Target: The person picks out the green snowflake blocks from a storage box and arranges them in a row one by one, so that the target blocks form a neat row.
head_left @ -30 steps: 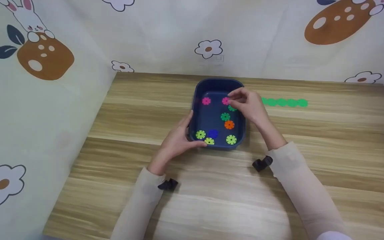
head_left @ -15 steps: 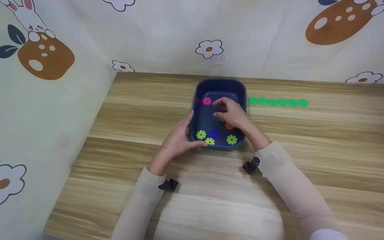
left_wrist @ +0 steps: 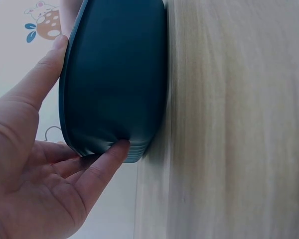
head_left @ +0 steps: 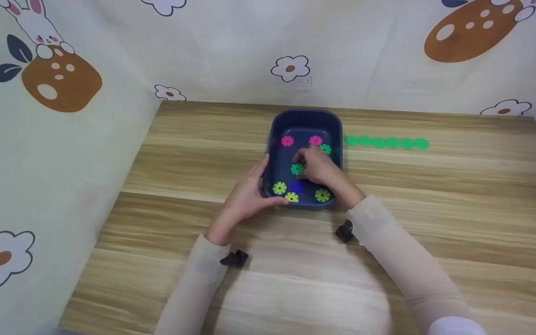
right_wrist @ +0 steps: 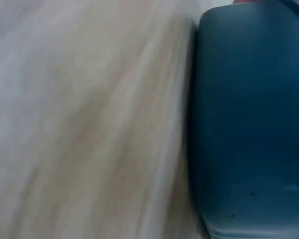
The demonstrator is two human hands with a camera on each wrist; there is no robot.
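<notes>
A deep blue box (head_left: 271, 139) stands on the table with notched plastic snowflake discs in it. My left hand (head_left: 248, 193) grips its near left corner, thumb on the front rim and fingers along the left side; the left wrist view shows this hand (left_wrist: 55, 169) around the corner. Inside the box, my right hand (head_left: 320, 166) holds a green snowflake disc (head_left: 297, 169) between thumb and fingers. Two pink discs (head_left: 287, 141) and another green disc (head_left: 325, 149) lie farther back. Yellow-green discs (head_left: 279, 188) and a dark blue disc (head_left: 297, 187) lie near the front.
A row of joined green snowflake discs (head_left: 386, 142) lies on the wooden table (head_left: 193, 153), right of the box. A patterned cloth (head_left: 231, 51) hangs behind and to the left. The right wrist view shows only the box's outer wall (right_wrist: 254, 119) and blurred table.
My right hand has moved left and toward me inside the box. The green disc at its fingertips has shifted left; the orange disc is now hidden. My left hand has stayed put.
</notes>
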